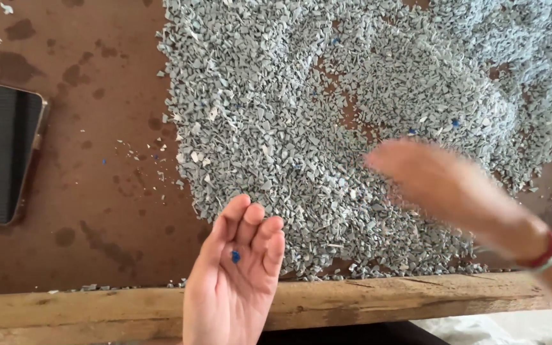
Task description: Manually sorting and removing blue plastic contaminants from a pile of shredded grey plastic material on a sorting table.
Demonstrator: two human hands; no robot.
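Blue chip (235, 257) lies on the upturned palm of the left hand (234, 281), near the base of the fingers (250, 227). Fingers are held together & gently curled up, cupped loosely, not closed on the chip; thumb is hidden at this angle. Hand sits at the near edge of the grey pile (352, 128), just over the wooden rail (384, 297).

Right hand (442, 182) hovers over the near-right part of the pile, badly blurred. Fingers point toward the pile's middle & look stretched out flat, but can't tell if anything's pinched between them. Wrist has a red & light band (547, 252), to the right of the pile's near edge.

Pile is a wide, thin spread of small grey plastic bits w/ a few pale flakes mixed in. Brown surface shows through in patches near its middle. A few more blue specks (455, 121) sit in it, toward the right, beyond the right hand.

Left of the pile: brown tabletop (97, 191) w/ dark stains & stray crumbs. Well left of the pile, at the frame edge, a phone (1, 153) lies flat, screen dark.

Rail runs along the near side of the pile, some grey bits resting against it.
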